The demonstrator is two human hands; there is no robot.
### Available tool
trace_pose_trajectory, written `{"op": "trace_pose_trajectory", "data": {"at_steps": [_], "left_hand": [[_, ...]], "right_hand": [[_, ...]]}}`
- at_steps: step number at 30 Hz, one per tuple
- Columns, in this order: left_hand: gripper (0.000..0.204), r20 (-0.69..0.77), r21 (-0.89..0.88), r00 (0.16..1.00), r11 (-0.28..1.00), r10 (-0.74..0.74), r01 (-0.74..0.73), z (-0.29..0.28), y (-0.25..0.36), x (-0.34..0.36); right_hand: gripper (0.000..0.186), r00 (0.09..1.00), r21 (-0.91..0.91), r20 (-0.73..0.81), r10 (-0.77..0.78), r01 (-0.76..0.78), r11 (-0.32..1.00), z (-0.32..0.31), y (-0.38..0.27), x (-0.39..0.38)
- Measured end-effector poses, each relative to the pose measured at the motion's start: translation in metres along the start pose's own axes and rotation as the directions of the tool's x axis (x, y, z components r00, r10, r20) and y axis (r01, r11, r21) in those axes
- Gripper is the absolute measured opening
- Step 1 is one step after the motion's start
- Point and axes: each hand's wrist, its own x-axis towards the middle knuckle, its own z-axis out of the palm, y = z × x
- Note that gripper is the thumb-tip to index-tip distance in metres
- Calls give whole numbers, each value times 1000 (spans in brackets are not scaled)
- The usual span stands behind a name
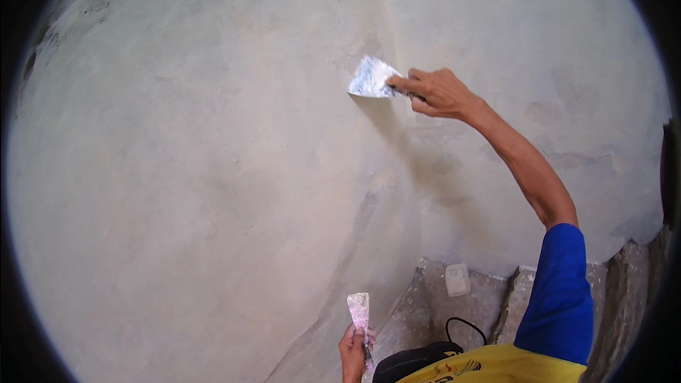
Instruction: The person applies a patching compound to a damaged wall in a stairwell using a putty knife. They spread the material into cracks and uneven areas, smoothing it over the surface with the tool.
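Note:
My right hand point(441, 93) is stretched out at the upper middle, closed round the handle of a wide putty knife point(374, 78). Its whitish, smeared blade lies against or very close to the pale grey plastered wall point(234, 142), with a finger pressed along the blade's base. Low in the view, my left hand point(352, 352) grips a narrower putty knife point(360, 310) with its blade pointing up. Pale, pinkish filler coats that blade. The wall around the wide blade shows damp-looking patches and a faint vertical crease.
Stone-like steps point(610, 298) run along the lower right. A small whitish rounded-square piece point(457, 279) lies on one of them. A dark bag or cloth point(411, 362) with a thin black loop is beside my body. A dark upright edge point(669, 174) stands at the far right.

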Motion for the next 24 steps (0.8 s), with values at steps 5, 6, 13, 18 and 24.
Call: {"op": "trace_pose_trajectory", "data": {"at_steps": [5,6,13,18,24], "left_hand": [[24,-13,26,1000,1000,-16,16,-2,5,2],[24,-10,27,1000,1000,-15,15,-2,3,3],[24,-18,47,1000,999,17,-16,-3,1,-1],[23,-30,7,1000,1000,-8,8,-1,6,-3],[23,53,39,998,999,21,-24,-12,1,8]], "right_hand": [[54,990,267,50,130,-138,954,13,6,-9],[57,985,363,-64,163,-129,923,16,7,-6],[56,962,418,-28,270,-234,878,29,19,12],[52,961,407,197,195,-261,875,35,11,-24],[59,954,608,-126,271,-142,781,48,-40,9]]}}
